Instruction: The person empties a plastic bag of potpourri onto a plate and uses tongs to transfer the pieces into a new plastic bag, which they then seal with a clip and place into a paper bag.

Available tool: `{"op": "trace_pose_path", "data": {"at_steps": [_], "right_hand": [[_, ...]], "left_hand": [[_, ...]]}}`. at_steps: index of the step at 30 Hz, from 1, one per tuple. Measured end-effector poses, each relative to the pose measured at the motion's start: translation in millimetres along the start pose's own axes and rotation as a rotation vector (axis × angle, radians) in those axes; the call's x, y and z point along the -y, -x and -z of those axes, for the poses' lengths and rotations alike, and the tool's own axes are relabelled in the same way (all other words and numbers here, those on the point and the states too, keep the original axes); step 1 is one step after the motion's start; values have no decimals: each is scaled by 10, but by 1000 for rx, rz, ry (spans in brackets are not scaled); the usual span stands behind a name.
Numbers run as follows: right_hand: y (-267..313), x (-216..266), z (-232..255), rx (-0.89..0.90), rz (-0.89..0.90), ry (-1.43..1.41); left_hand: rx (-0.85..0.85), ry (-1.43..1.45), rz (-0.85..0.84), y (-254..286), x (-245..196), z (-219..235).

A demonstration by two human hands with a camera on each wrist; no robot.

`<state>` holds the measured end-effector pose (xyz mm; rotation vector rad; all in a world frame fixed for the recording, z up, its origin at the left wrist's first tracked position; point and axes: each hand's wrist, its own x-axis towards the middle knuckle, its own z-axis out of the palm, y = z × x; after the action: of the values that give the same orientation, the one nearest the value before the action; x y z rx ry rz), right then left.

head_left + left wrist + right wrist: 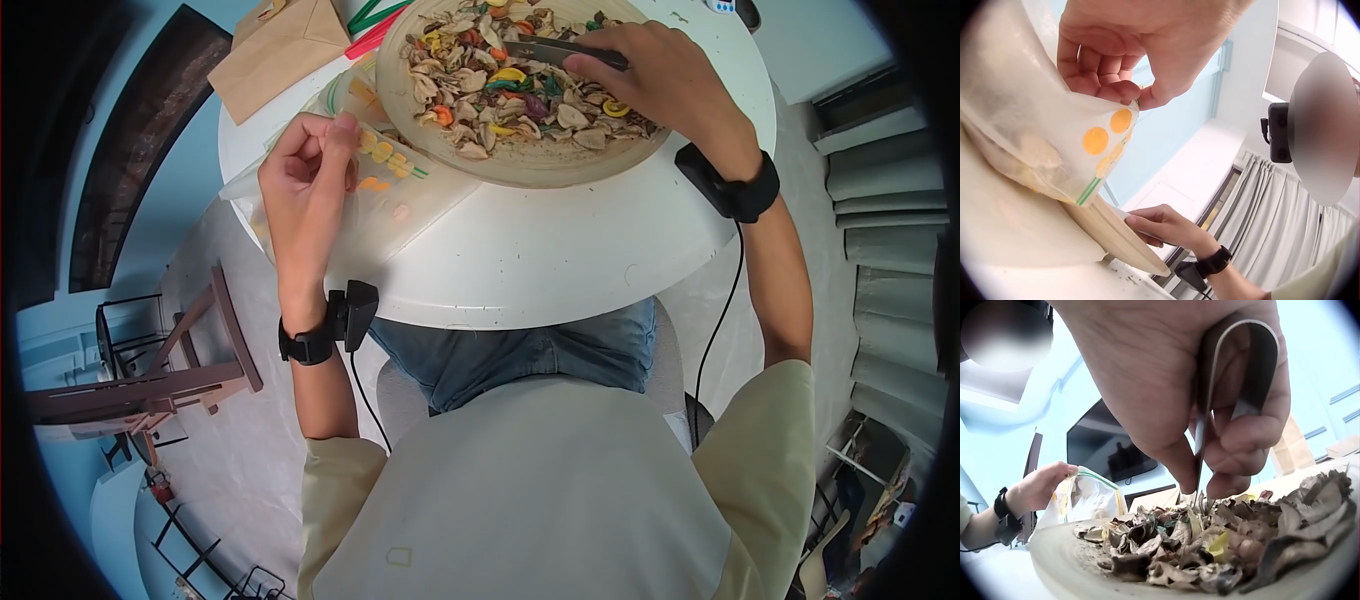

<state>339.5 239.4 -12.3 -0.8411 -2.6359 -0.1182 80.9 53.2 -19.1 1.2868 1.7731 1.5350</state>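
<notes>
My right hand [665,80] holds a pair of metal tweezers [1263,372], bent in a U at the back. Their tips reach down into a heap of dried mushroom-like pieces [1172,550], mixed with small yellow, orange, green and purple bits. The heap lies in a wide round shallow tray [545,178]. At the left, my left hand [308,185] pinches the top edge of a clear zip bag [1029,119] between thumb and fingers. The bag has orange dots and a green stripe, and its mouth gapes in the right wrist view. Pale contents show dimly through its side.
A brown paper bag [285,65] stands at the back left of the white round table [500,265]. Beside it lie red strips [368,42] and green strips [375,15]. Dark crumbs dot the tabletop near the tray. Cables hang from both wrist cameras.
</notes>
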Motion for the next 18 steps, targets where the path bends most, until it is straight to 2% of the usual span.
{"op": "trace_pose_path", "data": {"at_steps": [2, 4, 5, 7, 11, 14, 16, 18], "right_hand": [[-36, 19, 61, 2, 49, 44], [8, 155, 199, -95, 77, -171], [-8, 136, 182, -96, 75, -171], [-53, 78, 138, -34, 58, -288], [-40, 426, 190, -6, -57, -300], [-72, 596, 126, 6, -3, -403], [-85, 685, -16, -139, 192, -419], [-91, 842, 9, -82, 200, -378]], "left_hand": [[-17, -9, 3, -2, 16, 4], [-22, -19, 7, 1, 19, 18], [-17, -20, 5, -4, 14, 20], [-9, -20, 3, -14, 13, 19], [-18, 17, -23, -2, 34, 29], [-58, 29, -48, 14, 31, 31], [-72, 23, -53, 22, 27, 34], [-49, 79, -70, 32, 27, 45]]}}
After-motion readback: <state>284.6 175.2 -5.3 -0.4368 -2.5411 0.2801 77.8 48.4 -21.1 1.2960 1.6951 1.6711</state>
